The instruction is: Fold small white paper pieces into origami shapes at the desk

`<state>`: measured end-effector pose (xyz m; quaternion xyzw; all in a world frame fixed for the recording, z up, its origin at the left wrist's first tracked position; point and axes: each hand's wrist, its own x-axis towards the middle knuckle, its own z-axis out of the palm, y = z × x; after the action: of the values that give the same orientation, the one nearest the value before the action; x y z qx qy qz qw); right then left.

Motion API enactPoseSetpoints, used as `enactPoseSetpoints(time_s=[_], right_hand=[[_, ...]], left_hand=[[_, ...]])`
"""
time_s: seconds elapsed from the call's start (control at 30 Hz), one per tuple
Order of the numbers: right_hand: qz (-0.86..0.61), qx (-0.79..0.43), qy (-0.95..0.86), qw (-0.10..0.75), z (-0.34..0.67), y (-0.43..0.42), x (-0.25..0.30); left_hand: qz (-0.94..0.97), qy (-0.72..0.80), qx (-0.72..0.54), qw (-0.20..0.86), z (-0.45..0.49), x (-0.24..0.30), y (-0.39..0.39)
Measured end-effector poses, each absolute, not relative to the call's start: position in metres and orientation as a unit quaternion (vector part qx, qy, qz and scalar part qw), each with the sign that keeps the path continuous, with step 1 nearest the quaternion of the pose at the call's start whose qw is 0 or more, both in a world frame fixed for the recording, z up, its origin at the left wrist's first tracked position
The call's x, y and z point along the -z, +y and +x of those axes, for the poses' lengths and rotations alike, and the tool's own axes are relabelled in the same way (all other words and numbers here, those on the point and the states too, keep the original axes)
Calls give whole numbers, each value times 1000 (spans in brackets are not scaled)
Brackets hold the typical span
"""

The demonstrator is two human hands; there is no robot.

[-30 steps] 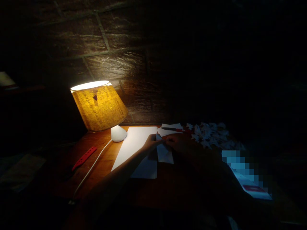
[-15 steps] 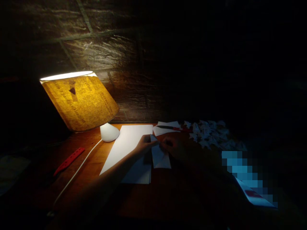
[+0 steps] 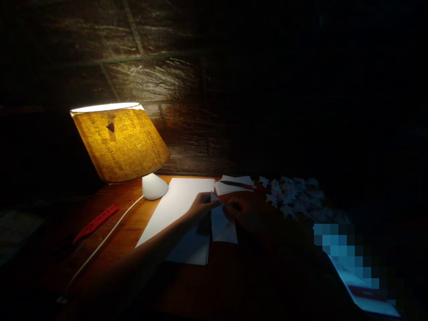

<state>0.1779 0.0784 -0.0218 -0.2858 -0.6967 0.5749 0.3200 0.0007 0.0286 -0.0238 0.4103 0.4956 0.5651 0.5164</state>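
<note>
A folded piece of white paper (image 3: 223, 227) hangs between my two hands, its lower end widening toward me. My left hand (image 3: 202, 204) pinches its upper left edge, thumb on top. On the other side, my right hand (image 3: 238, 207) has curled fingers closed at the paper's upper right edge; it lies in shadow. Below my left hand a stack of white sheets (image 3: 170, 209) lies flat on the wooden table. Just beyond my hands are smaller cut papers (image 3: 230, 187), with a dark-bladed, red-handled tool (image 3: 234, 184) across them, perhaps scissors.
A lit lamp with a newspaper-print shade (image 3: 123, 142) stands at the left, its white cord (image 3: 103, 243) running toward me. Beside the cord lies a red cutter-like object (image 3: 96, 223). Many folded paper shapes (image 3: 294, 196) are heaped at the right, near a glowing screen (image 3: 361, 285). A stone wall (image 3: 157, 80) rises behind.
The view has shifted slightly, so the lamp sits farther right and the table a little lower. Both hands keep their hold on the folded paper with hardly any visible movement.
</note>
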Motion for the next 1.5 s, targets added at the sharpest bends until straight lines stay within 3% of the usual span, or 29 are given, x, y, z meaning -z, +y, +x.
enactPoseSetpoints(time_s=[0.27,0.47,0.7,1.5], right_hand=[[-278,-570,-700,329,176,83,31],[-351,-524,-684,367,178,85,37],[-277,-553,-724,305,177,84,28],[-294,-514,-740,318,176,83,29]], left_hand=[[417,503,-574,494,-2,25,29],[402,491,-587,502,-1,23,30],[417,512,-574,485,1,20,25],[385,528,-613,445,-7,30,34]])
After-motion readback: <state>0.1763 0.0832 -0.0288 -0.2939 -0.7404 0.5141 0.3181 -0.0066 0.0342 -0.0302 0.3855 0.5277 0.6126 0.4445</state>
